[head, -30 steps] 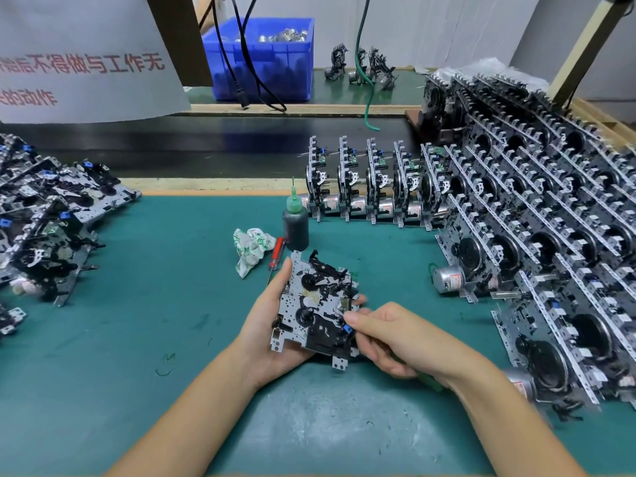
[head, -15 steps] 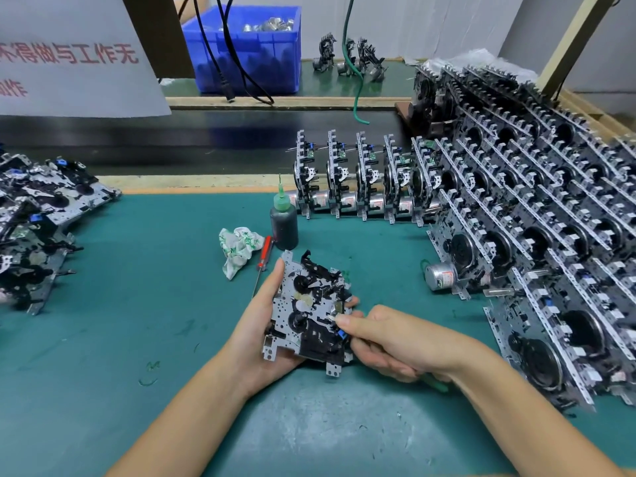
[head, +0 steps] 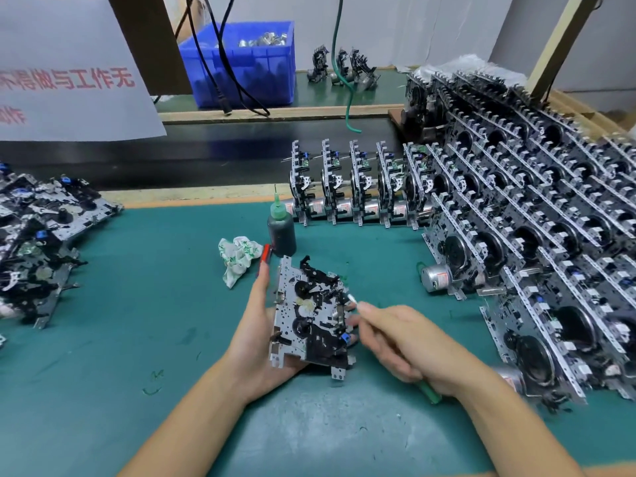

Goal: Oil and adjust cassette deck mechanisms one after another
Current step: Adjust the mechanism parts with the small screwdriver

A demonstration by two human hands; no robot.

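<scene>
A cassette deck mechanism (head: 311, 318), a perforated metal plate with black parts, is held tilted above the green mat. My left hand (head: 256, 335) grips it from the left and below. My right hand (head: 402, 342) holds a thin green-handled tool (head: 428, 394); its white tip (head: 351, 298) pokes out past my fingers beside the mechanism's right edge. The hand is motion-blurred. A dark oil bottle (head: 281, 232) with a green nozzle stands just behind the mechanism.
A crumpled rag (head: 237, 256) and a red screwdriver (head: 264, 253) lie left of the bottle. Rows of upright mechanisms (head: 358, 187) and a large stack (head: 537, 235) fill the right. Several mechanisms (head: 38, 242) lie piled at left. A blue bin (head: 244, 63) sits behind.
My right hand has drawn back slightly from the mechanism's right side, and the tool's white tip now shows. The left hand still holds the mechanism. The view has shifted a little.
</scene>
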